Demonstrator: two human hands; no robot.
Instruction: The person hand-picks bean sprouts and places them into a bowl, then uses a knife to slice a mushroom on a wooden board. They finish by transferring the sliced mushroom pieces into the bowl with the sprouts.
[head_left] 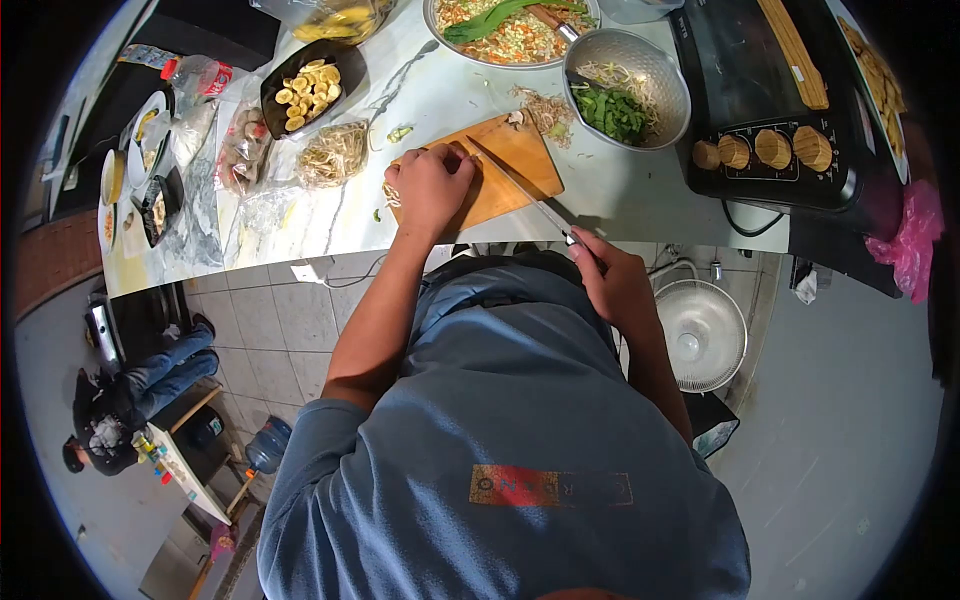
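Observation:
My left hand [432, 185] lies on the wooden cutting board [510, 190], its fingers curled down over a bunch of bean sprouts [391, 194]. Pale sprout ends stick out at the hand's left side; the rest is hidden under the palm. In my right hand [610, 272] is a knife [525, 193], gripped by its handle. Its long blade slants across the board, with the tip near my left fingertips. Root trimmings [545, 115] lie at the board's far edge. Behind them stands a metal bowl [672, 75] with sprouts and chopped greens.
A clear bag of sprouts [332, 155] and a black dish of sliced bananas [307, 93] are on the left. At the back stands a pan of chopped vegetables [500, 45]. On the right is a black stove [770, 110]. A person [125, 400] is at far left.

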